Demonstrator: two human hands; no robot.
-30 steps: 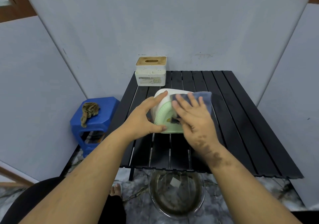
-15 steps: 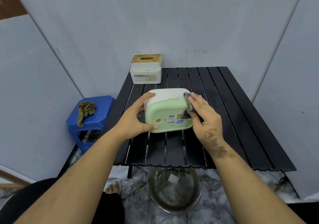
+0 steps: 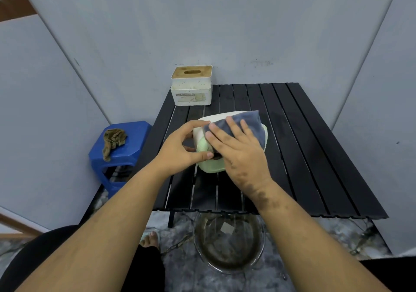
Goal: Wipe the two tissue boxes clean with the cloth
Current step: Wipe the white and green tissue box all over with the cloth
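A white and pale green tissue box [image 3: 210,165] lies tipped on its side in the middle of the black slatted table [image 3: 304,156], its green base facing me. My left hand [image 3: 180,150] grips its left end. My right hand [image 3: 238,154] lies flat on a grey-blue cloth [image 3: 245,123] draped over the box's top and right side, pressing it down. A second tissue box [image 3: 191,87], white with a wooden slotted lid and speckled with dirt, stands upright at the table's far left corner, untouched.
A blue plastic stool [image 3: 121,152] with a crumpled brown rag [image 3: 112,141] stands left of the table. A clear basin [image 3: 229,242] of murky water sits on the floor below the table's near edge. Grey panels enclose the table on three sides.
My right hand has swept the cloth from the box's right end back over its top and near face. The left hand keeps its grip on the left end.
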